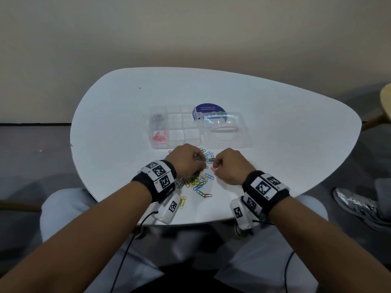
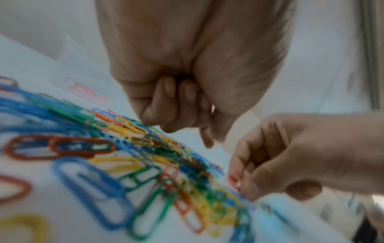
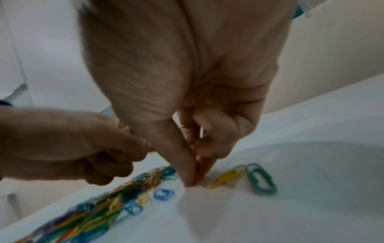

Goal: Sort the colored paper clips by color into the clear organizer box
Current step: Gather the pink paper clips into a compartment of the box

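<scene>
On the near half of the table, your hands work over the clip pile, which spreads from just in front of the box back toward the near edge. Your left hand sits over the pile's left part with fingers curled into the palm; the head view shows something small and dark at the fingertips, but you cannot tell from any view whether a clip is held. Your right hand pinches a pink clip between thumb and forefinger, low at the pile's right margin. The two hands are close together, not touching.

The box lies open just beyond the hands, lid folded out to the right. Red clips fill its near-left compartment; grey clips the far-left one. A blue round sticker lies partly under the lid's far side.

Bare table lies left of the box, beyond it, and right of the lid to the curved edge. A yellow clip lies nearest you, close to the near edge.
</scene>
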A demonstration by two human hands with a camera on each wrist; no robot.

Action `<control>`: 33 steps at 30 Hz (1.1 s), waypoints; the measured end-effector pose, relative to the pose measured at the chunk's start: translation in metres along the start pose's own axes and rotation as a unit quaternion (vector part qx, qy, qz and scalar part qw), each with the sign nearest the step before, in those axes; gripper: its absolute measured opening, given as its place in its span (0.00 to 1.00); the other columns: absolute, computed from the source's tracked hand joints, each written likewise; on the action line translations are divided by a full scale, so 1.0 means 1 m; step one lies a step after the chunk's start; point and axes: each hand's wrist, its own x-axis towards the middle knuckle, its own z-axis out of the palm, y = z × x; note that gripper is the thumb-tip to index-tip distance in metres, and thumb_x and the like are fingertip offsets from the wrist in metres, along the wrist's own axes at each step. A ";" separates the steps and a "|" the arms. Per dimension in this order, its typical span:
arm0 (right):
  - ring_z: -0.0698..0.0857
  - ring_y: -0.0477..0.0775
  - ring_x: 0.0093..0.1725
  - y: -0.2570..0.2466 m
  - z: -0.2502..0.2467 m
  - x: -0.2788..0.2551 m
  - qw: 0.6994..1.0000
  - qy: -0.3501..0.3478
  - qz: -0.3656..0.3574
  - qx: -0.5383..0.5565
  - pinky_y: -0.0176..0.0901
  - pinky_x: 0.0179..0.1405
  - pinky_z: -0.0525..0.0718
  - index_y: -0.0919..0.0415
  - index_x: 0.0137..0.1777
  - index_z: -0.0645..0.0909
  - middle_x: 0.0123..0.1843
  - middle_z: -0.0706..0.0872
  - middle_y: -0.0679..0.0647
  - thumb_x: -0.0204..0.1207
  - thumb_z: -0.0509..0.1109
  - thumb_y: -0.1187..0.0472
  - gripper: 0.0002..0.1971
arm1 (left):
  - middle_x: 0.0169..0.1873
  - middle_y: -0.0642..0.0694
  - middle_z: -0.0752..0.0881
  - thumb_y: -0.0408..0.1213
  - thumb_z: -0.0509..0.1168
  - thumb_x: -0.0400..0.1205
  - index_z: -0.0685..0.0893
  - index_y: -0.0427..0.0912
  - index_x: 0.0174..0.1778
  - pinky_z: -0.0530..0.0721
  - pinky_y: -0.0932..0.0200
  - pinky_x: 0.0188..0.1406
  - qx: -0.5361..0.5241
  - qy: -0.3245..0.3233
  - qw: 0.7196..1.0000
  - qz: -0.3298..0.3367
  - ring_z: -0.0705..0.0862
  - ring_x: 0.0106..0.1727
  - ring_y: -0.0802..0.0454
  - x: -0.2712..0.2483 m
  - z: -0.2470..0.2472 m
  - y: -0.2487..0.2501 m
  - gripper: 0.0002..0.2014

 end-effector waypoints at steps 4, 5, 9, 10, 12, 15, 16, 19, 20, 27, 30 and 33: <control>0.87 0.59 0.48 -0.001 0.000 0.005 0.997 -0.032 0.003 -0.064 0.48 0.49 0.86 0.58 0.34 0.80 0.44 0.89 0.58 0.75 0.72 0.63 0.09 | 0.21 0.54 0.75 0.48 0.60 0.87 0.84 0.39 0.40 0.69 0.64 0.18 -0.345 0.046 0.932 -0.105 0.70 0.18 0.57 -0.004 -0.017 -0.006 0.18; 0.86 0.59 0.48 -0.003 -0.001 0.005 0.996 -0.042 -0.002 -0.073 0.50 0.50 0.87 0.59 0.35 0.79 0.44 0.88 0.58 0.75 0.72 0.62 0.08 | 0.20 0.54 0.70 0.47 0.59 0.88 0.80 0.40 0.38 0.63 0.65 0.14 -0.469 0.030 0.872 -0.137 0.65 0.17 0.58 -0.006 -0.024 -0.009 0.17; 0.86 0.57 0.44 -0.008 -0.003 0.003 0.995 -0.058 -0.021 -0.075 0.48 0.43 0.85 0.57 0.30 0.76 0.38 0.87 0.55 0.68 0.69 0.69 0.09 | 0.19 0.52 0.67 0.45 0.57 0.88 0.73 0.43 0.32 0.57 0.68 0.12 -0.672 0.003 0.714 -0.198 0.63 0.17 0.59 -0.016 -0.043 -0.024 0.18; 0.86 0.57 0.44 -0.009 -0.002 0.001 0.995 -0.059 -0.026 -0.073 0.47 0.41 0.84 0.56 0.29 0.75 0.37 0.86 0.54 0.66 0.69 0.70 0.10 | 0.19 0.52 0.67 0.44 0.57 0.88 0.73 0.43 0.32 0.58 0.68 0.12 -0.684 0.001 0.701 -0.202 0.64 0.17 0.58 -0.020 -0.044 -0.026 0.18; 0.85 0.56 0.42 -0.011 -0.004 -0.001 0.996 -0.061 -0.036 -0.063 0.45 0.40 0.82 0.56 0.30 0.75 0.35 0.83 0.50 0.65 0.70 0.70 0.10 | 0.19 0.51 0.68 0.43 0.56 0.88 0.73 0.42 0.32 0.61 0.68 0.11 -0.699 0.002 0.684 -0.209 0.67 0.18 0.58 -0.025 -0.042 -0.029 0.18; 0.81 0.49 0.35 -0.025 -0.012 -0.003 0.998 -0.030 -0.058 0.023 0.44 0.36 0.82 0.57 0.32 0.79 0.33 0.83 0.49 0.64 0.73 0.69 0.07 | 0.20 0.49 0.73 0.41 0.56 0.88 0.74 0.41 0.33 0.67 0.68 0.12 -0.696 0.002 0.686 -0.214 0.72 0.18 0.56 -0.029 -0.035 -0.026 0.17; 0.80 0.47 0.32 -0.034 -0.016 -0.004 0.995 -0.014 -0.074 0.061 0.43 0.34 0.81 0.57 0.32 0.80 0.32 0.83 0.49 0.63 0.74 0.68 0.07 | 0.20 0.49 0.73 0.41 0.56 0.88 0.74 0.41 0.33 0.67 0.68 0.12 -0.687 -0.003 0.695 -0.214 0.73 0.18 0.56 -0.030 -0.031 -0.023 0.17; 0.78 0.45 0.29 -0.060 -0.023 -0.005 0.981 0.001 -0.127 0.144 0.41 0.31 0.79 0.57 0.32 0.82 0.30 0.84 0.52 0.63 0.76 0.68 0.07 | 0.21 0.46 0.75 0.39 0.56 0.87 0.76 0.39 0.36 0.71 0.69 0.12 -0.659 -0.032 0.722 -0.208 0.74 0.18 0.55 -0.033 -0.014 -0.013 0.15; 0.79 0.45 0.28 -0.068 -0.024 -0.006 0.978 -0.008 -0.135 0.160 0.41 0.31 0.80 0.58 0.33 0.83 0.30 0.85 0.54 0.64 0.77 0.68 0.06 | 0.23 0.45 0.77 0.38 0.55 0.86 0.78 0.38 0.39 0.74 0.68 0.13 -0.660 -0.049 0.722 -0.203 0.77 0.19 0.54 -0.034 -0.008 -0.010 0.13; 0.80 0.34 0.28 -0.067 -0.023 0.001 0.958 0.117 -0.136 0.225 0.30 0.35 0.77 0.58 0.39 0.86 0.37 0.88 0.48 0.70 0.81 0.55 0.09 | 0.18 0.53 0.62 0.43 0.58 0.87 0.66 0.47 0.28 0.58 0.69 0.06 -0.661 -0.025 0.724 -0.194 0.61 0.14 0.59 -0.021 -0.031 -0.013 0.20; 0.80 0.38 0.31 -0.046 -0.029 0.004 0.953 0.146 -0.113 0.241 0.38 0.39 0.80 0.59 0.36 0.85 0.35 0.87 0.48 0.72 0.79 0.56 0.09 | 0.16 0.54 0.59 0.46 0.58 0.87 0.60 0.51 0.26 0.52 0.70 0.09 -0.600 0.102 0.775 -0.171 0.55 0.14 0.57 0.002 -0.067 -0.022 0.23; 0.78 0.38 0.30 -0.028 -0.031 0.004 0.952 0.153 -0.091 0.250 0.37 0.38 0.79 0.57 0.34 0.85 0.33 0.86 0.47 0.73 0.79 0.57 0.09 | 0.17 0.52 0.60 0.43 0.57 0.86 0.62 0.49 0.25 0.56 0.66 0.14 -0.601 0.193 0.764 -0.136 0.57 0.18 0.54 0.024 -0.093 -0.029 0.22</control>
